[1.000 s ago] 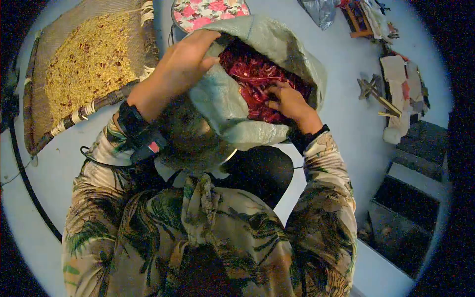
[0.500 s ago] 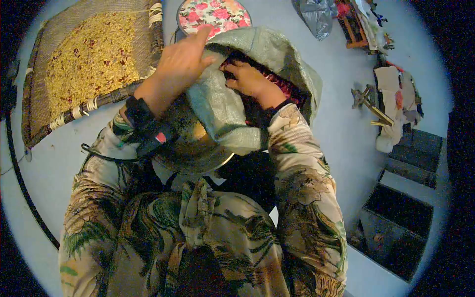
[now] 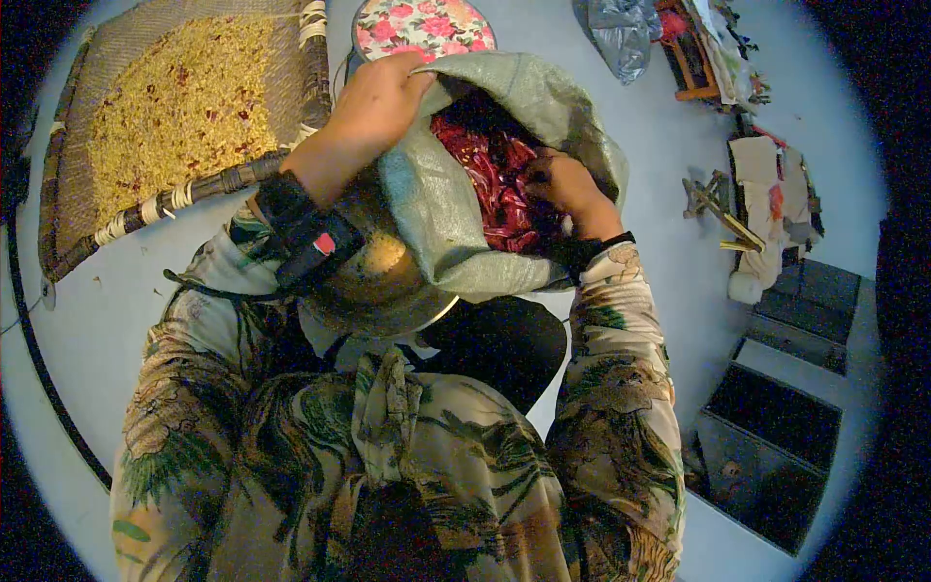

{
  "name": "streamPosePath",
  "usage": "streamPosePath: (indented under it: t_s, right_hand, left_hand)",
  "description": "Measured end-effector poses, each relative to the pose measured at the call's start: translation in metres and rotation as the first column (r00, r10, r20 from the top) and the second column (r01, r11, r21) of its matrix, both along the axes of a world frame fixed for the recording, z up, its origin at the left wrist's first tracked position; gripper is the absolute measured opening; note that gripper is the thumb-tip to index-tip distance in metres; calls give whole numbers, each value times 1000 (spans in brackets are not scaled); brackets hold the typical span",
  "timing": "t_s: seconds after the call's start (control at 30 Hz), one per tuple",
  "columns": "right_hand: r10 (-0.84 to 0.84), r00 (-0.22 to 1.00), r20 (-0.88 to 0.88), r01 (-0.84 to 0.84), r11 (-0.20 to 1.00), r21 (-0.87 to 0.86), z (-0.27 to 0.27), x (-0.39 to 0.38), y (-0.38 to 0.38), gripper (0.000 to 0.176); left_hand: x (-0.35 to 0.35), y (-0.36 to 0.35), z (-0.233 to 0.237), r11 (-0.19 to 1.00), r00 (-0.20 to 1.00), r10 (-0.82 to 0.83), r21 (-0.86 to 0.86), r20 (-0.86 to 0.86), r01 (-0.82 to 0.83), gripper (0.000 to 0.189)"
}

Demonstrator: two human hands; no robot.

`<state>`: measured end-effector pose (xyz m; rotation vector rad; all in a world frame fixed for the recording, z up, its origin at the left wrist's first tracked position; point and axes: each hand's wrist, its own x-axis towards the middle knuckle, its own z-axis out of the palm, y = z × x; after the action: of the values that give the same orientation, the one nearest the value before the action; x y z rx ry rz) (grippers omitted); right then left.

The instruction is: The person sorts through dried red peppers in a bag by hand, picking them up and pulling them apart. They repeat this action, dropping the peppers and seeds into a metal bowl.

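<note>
A pale green woven sack (image 3: 427,209) stands in front of me with its mouth wide apart. Inside lie many dried red chilies (image 3: 495,189), glossy and dark red. My left hand (image 3: 378,102) is closed on the sack's rim at the upper left, thumb and fingers pinching the fabric. Reaching into the sack at its right side, my right hand (image 3: 572,189) has curled fingers against the chilies. Shadow hides its fingertips, so what they hold, if anything, cannot be made out. Beneath the sack's left side shows a metal bowl (image 3: 373,291), partly covered.
At the left lies a wood-framed woven tray (image 3: 160,209) bearing yellow grains with red bits. A round floral-patterned seat (image 3: 427,24) stands behind the sack. Farther right are a grey plastic bag (image 3: 621,39), a small wooden stand (image 3: 722,218) and dark steps or boxes (image 3: 776,417).
My right hand has moved right inside the sack, uncovering the chilies. My left hand has come down onto the rim and pinches it; the mouth is wider.
</note>
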<state>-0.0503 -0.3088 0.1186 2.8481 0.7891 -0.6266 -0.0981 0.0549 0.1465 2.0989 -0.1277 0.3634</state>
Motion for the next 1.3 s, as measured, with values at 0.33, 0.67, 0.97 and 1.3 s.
streamPosePath:
  t_s: [0.33,0.67,0.97,1.3]
  right_hand:
    - [-374,928,1,317,788,529,42,20,15,70]
    - [-494,827,267,240,741,627,67,72,25,73]
    - [-387,918,87,263,758,598,36,53,68,45]
    - [-318,946,-59,322,942,93,-21,57,156,98]
  left_hand:
    - [1,-2,7,983,993,-113,-152,-46,105,39]
    - [2,-20,8,882,901,-431,-184,59,434,36]
    - [16,-8,12,671,902,-417,-708,-114,220,43]
    - [9,-14,25,687,933,-322,-717,-160,114,43]
